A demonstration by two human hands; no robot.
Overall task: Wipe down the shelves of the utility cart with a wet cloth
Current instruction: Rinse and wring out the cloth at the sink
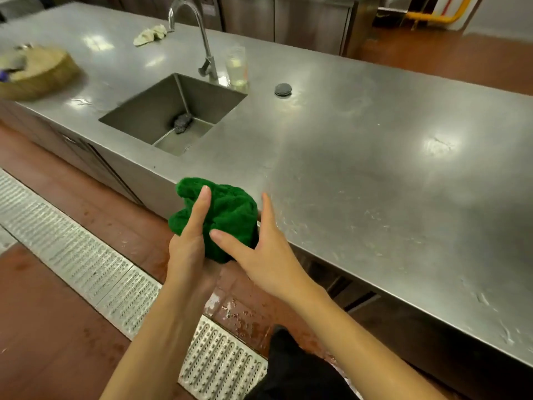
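A bunched green cloth (227,215) hangs in the air just in front of the steel counter's near edge (317,249). My left hand (187,246) holds it from the left, thumb lying straight up its front and the other fingers hidden behind it. My right hand (259,252) is at the cloth's right side with fingers spread. Its thumb touches the cloth's front and its forefinger points up along the cloth's right edge. No utility cart is in view.
The long steel counter has a sink (173,114) with a dark scrubber (182,122) in it, a tap (199,36) and a clear cup (236,67). A round wooden block (37,73) sits far left, a pale rag (150,34) behind. A metal drain grate (86,255) crosses the red floor.
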